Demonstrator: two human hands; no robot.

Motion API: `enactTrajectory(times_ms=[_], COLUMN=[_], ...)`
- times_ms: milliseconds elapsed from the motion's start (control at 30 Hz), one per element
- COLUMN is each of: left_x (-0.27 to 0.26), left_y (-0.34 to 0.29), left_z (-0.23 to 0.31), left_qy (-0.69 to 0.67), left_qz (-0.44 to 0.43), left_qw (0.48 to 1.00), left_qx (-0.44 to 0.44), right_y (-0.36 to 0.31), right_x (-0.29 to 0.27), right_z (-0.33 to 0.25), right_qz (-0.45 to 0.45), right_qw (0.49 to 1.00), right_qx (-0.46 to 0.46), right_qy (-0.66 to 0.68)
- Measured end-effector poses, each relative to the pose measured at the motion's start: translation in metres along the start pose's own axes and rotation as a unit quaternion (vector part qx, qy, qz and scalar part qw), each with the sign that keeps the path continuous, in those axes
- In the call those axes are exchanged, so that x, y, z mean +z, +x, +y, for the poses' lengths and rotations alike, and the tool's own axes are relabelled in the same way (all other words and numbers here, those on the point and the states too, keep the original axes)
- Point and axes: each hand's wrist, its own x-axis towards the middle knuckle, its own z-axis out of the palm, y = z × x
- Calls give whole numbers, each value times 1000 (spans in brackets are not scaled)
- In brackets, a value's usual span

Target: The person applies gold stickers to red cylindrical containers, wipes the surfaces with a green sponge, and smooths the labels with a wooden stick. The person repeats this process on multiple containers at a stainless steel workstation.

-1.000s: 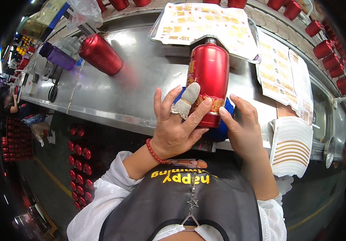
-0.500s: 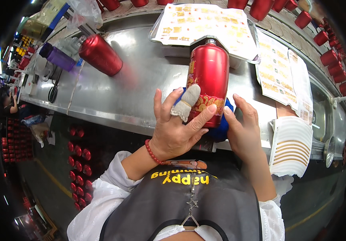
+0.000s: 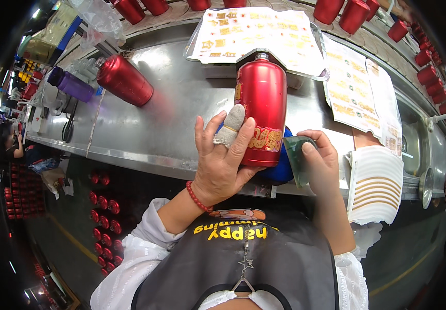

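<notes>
A glossy red bottle [image 3: 264, 103] with gold decoration lies tilted back on a blue support [image 3: 283, 168], its neck pointing away from me. My left hand [image 3: 217, 160] steadies its lower left side, thumb under the base and fingers against the body. A grey cloth cover [image 3: 232, 124] is on one finger of that hand. Just right of the bottle, my right hand [image 3: 323, 160] pinches a dark green translucent scraper [image 3: 296, 155] between thumb and fingers. The scraper's edge is close to the gold band; whether it touches cannot be made out.
A tray with a printed decal sheet [image 3: 256, 33] stands behind the bottle, and more sheets [image 3: 348, 90] lie to its right. White curved strips of paper [image 3: 375, 183] hang at the right edge. Leftward are another red bottle [image 3: 124, 80] and a purple bottle [image 3: 73, 84].
The green scraper now shows clearly in my right hand, which was blurred with spread fingers before. My left hand's thumb has moved off the front of the gold band. The view has shifted slightly.
</notes>
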Motion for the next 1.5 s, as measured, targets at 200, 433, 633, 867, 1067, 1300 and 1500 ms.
enactTrajectory(times_ms=[200,433,633,867,1067,1300,1500], left_x=[-8,-9,-4,-4,1,6,1], left_y=[6,54,71,65,37,23,15], left_z=[-3,-11,-12,-13,-25,-15,-19], left_qy=[-107,-160,-184,-161,-255,-270,-234], left_qz=[7,-25,-47,-33,21,5,17], left_qw=[994,987,980,985,965,954,971], left_qx=[13,20,61,61,-55,-131,-53], right_y=[7,11,5,13,24,22,18], right_x=[2,10,7,23,37,41,20], right_z=[-5,-12,-20,-34,-31,-25,-12], right_qz=[-24,-47,-24,-44,-1,20,141], right_qw=[999,996,997,923,906,915,938], right_qx=[-23,-53,-71,-211,-248,-208,-242], right_qy=[-29,-56,-32,-318,-342,-344,-205])
